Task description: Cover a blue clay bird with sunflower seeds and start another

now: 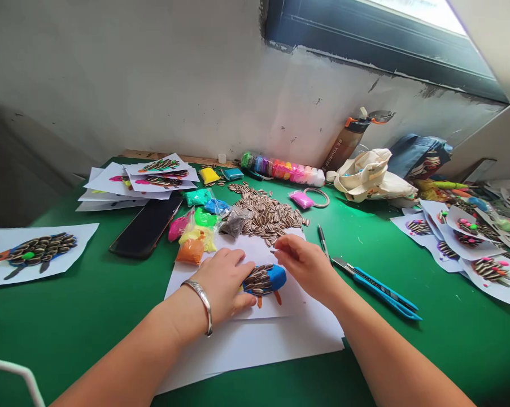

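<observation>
Sunflower seeds (257,280), striped and overlapping, cover part of smooth, rounded blue clay (278,276); left fingers (245,303) spread across white paper (291,305), right fingers (285,243) pinch one small seed (273,251).

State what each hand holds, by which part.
Right hand: apparently a seed, pinched at one end, too small to be sure. Left hand: no hold visible; it rests on the paper.

I look across a green-topped table (89,322). Past its far edge I see a grey-white wall (153,85) with dark specks; above the table's far right, a dark-framed window (377,48) lets in bright light. Left of the table, it is dim.
</observation>
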A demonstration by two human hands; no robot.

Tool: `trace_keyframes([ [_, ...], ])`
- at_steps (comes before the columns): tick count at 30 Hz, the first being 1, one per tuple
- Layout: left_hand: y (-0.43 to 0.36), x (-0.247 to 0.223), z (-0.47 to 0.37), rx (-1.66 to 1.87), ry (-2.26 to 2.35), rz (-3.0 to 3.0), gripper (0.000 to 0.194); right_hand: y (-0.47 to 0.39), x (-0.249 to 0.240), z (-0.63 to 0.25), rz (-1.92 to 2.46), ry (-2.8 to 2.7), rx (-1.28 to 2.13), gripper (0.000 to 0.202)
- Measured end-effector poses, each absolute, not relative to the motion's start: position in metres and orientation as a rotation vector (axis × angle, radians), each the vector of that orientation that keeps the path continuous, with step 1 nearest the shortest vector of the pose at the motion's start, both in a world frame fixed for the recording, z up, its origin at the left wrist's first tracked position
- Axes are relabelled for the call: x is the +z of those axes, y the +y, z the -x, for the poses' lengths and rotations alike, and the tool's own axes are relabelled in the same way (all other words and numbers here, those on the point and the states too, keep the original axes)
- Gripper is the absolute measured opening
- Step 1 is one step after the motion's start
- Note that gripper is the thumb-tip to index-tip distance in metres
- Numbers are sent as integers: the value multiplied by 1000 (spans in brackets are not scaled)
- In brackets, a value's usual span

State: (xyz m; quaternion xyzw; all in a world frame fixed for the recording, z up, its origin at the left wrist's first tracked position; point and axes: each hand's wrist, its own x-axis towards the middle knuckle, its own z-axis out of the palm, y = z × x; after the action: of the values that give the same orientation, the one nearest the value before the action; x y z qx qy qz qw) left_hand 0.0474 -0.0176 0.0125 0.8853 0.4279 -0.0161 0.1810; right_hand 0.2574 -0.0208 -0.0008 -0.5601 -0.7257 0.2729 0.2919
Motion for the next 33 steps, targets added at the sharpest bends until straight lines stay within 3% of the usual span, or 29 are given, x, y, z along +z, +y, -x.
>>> trace_keyframes([
  [7,-18,11,-47,-36,1206,-2492,41,-41,-13,-264,1515,-1819,1106,12],
  [33,-20,10,-50,-64,1250,-2489,45,-39,-20,-246,1642,-2144,666,16],
])
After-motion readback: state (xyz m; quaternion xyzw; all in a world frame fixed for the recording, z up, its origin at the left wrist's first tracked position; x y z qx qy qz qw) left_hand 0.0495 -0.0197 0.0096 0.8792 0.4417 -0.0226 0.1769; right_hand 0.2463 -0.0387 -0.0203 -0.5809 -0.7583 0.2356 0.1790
